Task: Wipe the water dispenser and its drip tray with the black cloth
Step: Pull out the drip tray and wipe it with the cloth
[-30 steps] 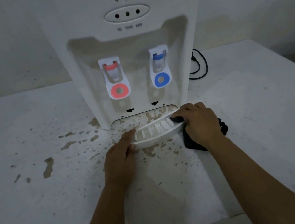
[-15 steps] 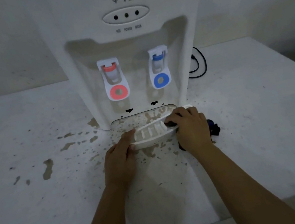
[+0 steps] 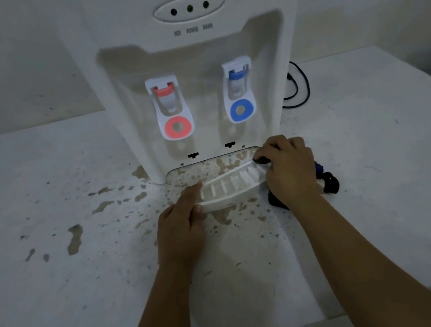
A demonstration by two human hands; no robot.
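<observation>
A white water dispenser (image 3: 194, 51) stands on the table, with a red tap (image 3: 172, 110) and a blue tap (image 3: 238, 93). Its white slotted drip tray (image 3: 230, 188) is out of its slot and tilted in front of the base. My left hand (image 3: 182, 226) grips the tray's left end. My right hand (image 3: 290, 170) presses the black cloth (image 3: 330, 184) on the tray's right end; most of the cloth is hidden under the hand, and a bit of it shows at the fingertips.
Brown splashes and stains (image 3: 75, 240) dot the white table (image 3: 61, 306) left of and in front of the dispenser and in the bare tray slot (image 3: 209, 168). A black power cable (image 3: 295, 85) loops behind the dispenser on the right. The table's front edge is near the bottom.
My right hand with the cloth slid left along the tray, then back to its right end. The left hand keeps its hold. The camera has moved closer.
</observation>
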